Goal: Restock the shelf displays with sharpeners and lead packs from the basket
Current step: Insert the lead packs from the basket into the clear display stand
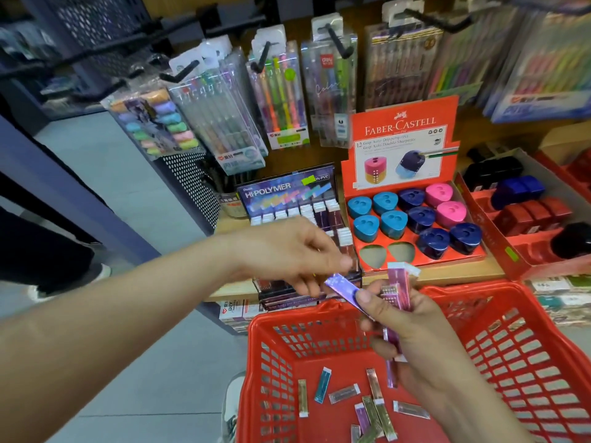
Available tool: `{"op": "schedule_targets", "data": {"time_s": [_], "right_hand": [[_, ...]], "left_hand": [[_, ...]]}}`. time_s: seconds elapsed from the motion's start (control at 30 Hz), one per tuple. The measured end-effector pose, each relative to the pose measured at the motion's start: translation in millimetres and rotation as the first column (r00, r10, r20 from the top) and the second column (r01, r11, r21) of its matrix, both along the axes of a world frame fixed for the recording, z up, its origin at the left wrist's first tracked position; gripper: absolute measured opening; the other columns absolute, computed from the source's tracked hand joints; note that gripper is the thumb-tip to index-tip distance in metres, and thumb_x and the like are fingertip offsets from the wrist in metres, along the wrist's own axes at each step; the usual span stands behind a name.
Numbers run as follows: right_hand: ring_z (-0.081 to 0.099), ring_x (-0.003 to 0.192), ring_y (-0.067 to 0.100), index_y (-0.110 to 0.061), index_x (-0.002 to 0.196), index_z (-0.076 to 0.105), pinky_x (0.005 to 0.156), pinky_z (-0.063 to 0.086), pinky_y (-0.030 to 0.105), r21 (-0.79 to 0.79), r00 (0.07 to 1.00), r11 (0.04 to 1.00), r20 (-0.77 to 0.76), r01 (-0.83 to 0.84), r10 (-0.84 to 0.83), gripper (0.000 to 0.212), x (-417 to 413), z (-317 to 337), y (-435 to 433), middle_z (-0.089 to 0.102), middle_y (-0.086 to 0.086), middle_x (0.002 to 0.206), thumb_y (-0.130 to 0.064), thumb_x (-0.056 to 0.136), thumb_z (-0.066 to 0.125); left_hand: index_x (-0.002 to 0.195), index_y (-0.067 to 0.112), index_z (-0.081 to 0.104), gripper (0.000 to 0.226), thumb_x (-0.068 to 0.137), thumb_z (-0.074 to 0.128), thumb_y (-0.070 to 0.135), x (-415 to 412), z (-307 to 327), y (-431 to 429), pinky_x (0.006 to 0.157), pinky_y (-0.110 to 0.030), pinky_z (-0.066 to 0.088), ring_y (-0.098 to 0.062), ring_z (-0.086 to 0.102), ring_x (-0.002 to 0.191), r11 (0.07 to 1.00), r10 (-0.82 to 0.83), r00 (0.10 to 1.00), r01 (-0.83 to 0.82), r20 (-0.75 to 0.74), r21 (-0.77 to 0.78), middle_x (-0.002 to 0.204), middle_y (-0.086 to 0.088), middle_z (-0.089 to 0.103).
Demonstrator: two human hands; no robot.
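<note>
Lead pack point(343, 290), purple, mid-frame, slanting down-right, pinched by left hand point(287, 252); right hand point(415, 330) gripping pink packs point(399, 282); lead display point(287, 190) just above, nearer left hand.

Stationery shop: pen packs point(278, 100), sharpener display point(403, 135)

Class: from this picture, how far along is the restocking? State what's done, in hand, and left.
Done: ten sharpeners sit in the Faber-Castell tray. In hand: the left hand pinches a purple lead pack; the right hand grips more packs. Left: two empty slots, and loose lead packs in the red basket.
</note>
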State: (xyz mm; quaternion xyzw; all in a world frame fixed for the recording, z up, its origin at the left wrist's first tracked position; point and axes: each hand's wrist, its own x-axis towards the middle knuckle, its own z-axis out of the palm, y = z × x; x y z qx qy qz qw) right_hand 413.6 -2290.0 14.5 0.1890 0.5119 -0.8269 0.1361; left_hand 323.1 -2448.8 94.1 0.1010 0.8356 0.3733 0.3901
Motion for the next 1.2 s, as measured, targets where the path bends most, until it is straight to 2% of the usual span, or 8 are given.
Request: {"op": "schedule_targets", "data": {"time_s": [0.13,0.27,0.4,0.63,0.77,0.9,1.03,1.2], "right_hand": [[0.047,0.050,0.010,-0.007,0.084,0.066,0.035,0.024,0.018,0.000,1.000,1.000,0.019,-0.013,0.013,0.023,3,-1,-8,0.054,0.004,0.063,-0.023,0.069,0.074],[0.044,0.054,0.013,-0.003,0.100,0.073,0.035,0.026,0.019,-0.182,0.995,0.983,0.096,-0.005,0.022,0.035,3,0,-10,0.056,0.007,0.071,-0.020,0.070,0.070],[0.044,0.053,0.010,-0.009,0.088,0.071,0.036,0.029,0.018,-0.206,0.997,0.976,0.024,-0.064,0.070,0.023,2,1,-9,0.059,0.007,0.074,-0.013,0.065,0.072],[0.044,0.050,0.008,-0.009,0.091,0.066,0.035,0.029,0.016,-0.232,1.000,0.973,0.015,0.001,0.003,0.020,0,0,-9,0.053,0.003,0.068,-0.012,0.071,0.068],[0.046,0.053,0.010,-0.001,0.103,0.065,0.036,0.030,0.016,-0.296,0.999,0.955,0.049,0.021,-0.007,0.032,-3,1,-9,0.061,0.008,0.071,-0.011,0.073,0.064],[0.055,0.061,0.015,0.001,0.111,0.063,0.042,0.042,0.019,-0.434,0.996,0.901,0.088,0.026,0.014,0.042,-5,-3,-5,0.068,0.018,0.089,0.001,0.070,0.053],[0.059,0.067,0.018,0.003,0.117,0.062,0.045,0.046,0.020,-0.385,0.997,0.923,0.077,0.010,0.022,0.046,-8,-2,4,0.070,0.023,0.102,0.000,0.071,0.059],[0.052,0.053,0.012,0.000,0.114,0.065,0.036,0.034,0.016,-0.274,0.998,0.962,0.047,-0.016,0.030,0.039,-16,2,11,0.072,0.020,0.103,-0.014,0.078,0.063]], "left_hand": [[0.091,0.005,0.067,0.006,0.086,0.067,0.008,14,-18,-13,0.061,-0.020,0.057,-0.011,0.067,0.061,0.983,0.115,0.991,-0.122,0.062,0.133,0.072,-0.009,0.071],[0.088,0.004,0.071,0.008,0.083,0.067,0.000,10,-20,-24,0.055,-0.017,0.055,-0.010,0.066,0.055,0.941,0.267,0.962,-0.274,0.064,0.199,0.068,-0.011,0.071],[0.095,0.003,0.070,0.017,0.083,0.063,-0.007,5,-15,-28,0.051,-0.012,0.050,-0.008,0.066,0.055,0.927,0.297,0.954,-0.300,0.047,0.223,0.070,-0.010,0.072],[0.083,0.013,0.070,0.014,0.074,0.080,0.014,11,-19,-26,0.063,-0.019,0.049,-0.009,0.062,0.065,0.999,0.029,0.987,-0.022,-0.159,0.048,0.076,-0.011,0.071],[0.110,0.028,0.065,0.037,0.081,0.073,0.008,14,-22,-24,0.064,-0.021,0.048,-0.011,0.057,0.064,0.995,-0.064,0.993,0.071,-0.096,0.074,0.075,-0.005,0.065],[0.115,0.023,0.064,0.040,0.084,0.066,-0.002,-4,-11,-25,0.063,-0.020,0.052,-0.014,0.060,0.065,0.970,0.185,0.962,-0.146,-0.201,0.195,0.074,-0.006,0.061],[0.102,0.015,0.060,0.015,0.089,0.063,0.008,-33,-6,-25,0.062,-0.027,0.059,-0.013,0.066,0.062,0.826,0.514,0.833,-0.416,-0.206,0.380,0.069,-0.004,0.072],[0.088,0.016,0.061,0.006,0.089,0.066,0.012,-63,-17,-13,0.075,-0.032,0.055,-0.018,0.066,0.075,0.820,0.547,0.781,-0.430,-0.301,0.378,0.084,-0.014,0.071]]}}
